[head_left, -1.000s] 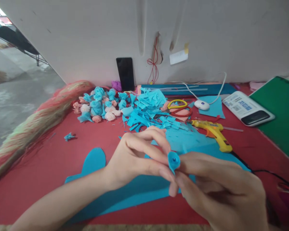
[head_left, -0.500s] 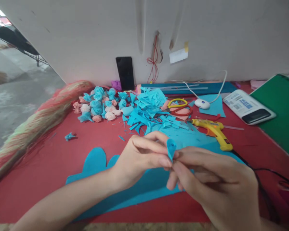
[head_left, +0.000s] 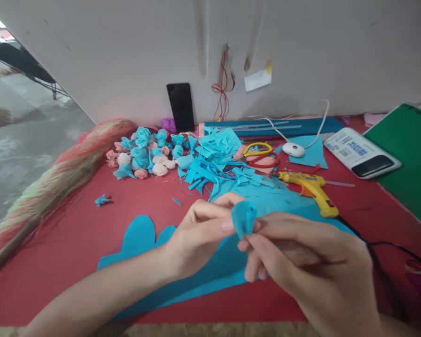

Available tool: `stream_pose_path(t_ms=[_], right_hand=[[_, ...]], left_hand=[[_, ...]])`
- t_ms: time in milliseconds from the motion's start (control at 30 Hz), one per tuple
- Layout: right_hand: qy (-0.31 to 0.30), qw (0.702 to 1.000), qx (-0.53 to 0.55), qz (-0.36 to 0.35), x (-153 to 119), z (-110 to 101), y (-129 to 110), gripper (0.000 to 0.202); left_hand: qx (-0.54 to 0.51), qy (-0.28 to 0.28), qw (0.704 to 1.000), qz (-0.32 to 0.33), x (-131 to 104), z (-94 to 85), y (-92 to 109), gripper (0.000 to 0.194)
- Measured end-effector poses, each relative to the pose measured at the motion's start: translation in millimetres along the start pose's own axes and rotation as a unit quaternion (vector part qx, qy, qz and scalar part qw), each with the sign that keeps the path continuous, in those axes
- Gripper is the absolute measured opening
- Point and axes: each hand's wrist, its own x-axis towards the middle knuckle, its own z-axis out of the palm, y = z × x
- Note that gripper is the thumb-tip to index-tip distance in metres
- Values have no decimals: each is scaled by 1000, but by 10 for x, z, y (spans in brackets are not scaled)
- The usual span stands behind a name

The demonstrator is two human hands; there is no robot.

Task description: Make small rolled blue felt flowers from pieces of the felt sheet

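Both hands meet above the red table around a small blue paper flower (head_left: 244,219), its centre rolled and one petal flaring out to the left. My right hand (head_left: 312,255) pinches its base between thumb and fingertips. My left hand (head_left: 203,234) has its fingers closed on the flower's left side, against the loose petal. Under my forearms lies a large blue paper sheet (head_left: 182,281) with rounded, petal-shaped edges at its far left. Blue paper scraps (head_left: 217,154) are heaped just beyond my hands.
Blue, pink and white paper flowers (head_left: 140,152) sit together at the back left. A yellow glue gun (head_left: 314,189) and scissors (head_left: 263,159) lie right of the scraps. A black phone (head_left: 181,107) leans on the wall. A white power bank (head_left: 365,152) rests on a green board (head_left: 407,164).
The blue petal has spread leftward from the rolled centre and shows wider. My left thumb has moved from the front of the flower to its left side.
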Motion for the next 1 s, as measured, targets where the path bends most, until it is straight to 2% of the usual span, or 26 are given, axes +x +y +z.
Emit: stream_pose_path(t_ms=[100,233,367,567,700,1000], right_hand=[[-31,998,46,30,10,-1,10,14],[-38,996,63,50,27,15,21,13],[-27,998,39,47,37,33,23,15],[13,1000,-8,16,15,33,52,14],[18,1000,-21,8,23,46,48,15],[19,999,-38,5,29,61,58,15]], left_hand=[[-5,0,1000,-6,-16,-3,-17,4],[-21,-6,1000,-6,-20,6,-32,1],[-24,-6,1000,-15,-13,24,-35,3],[-5,48,999,-3,-42,60,-48,6],[18,77,997,12,-67,64,-77,9],[14,76,997,25,-70,58,-120,8]])
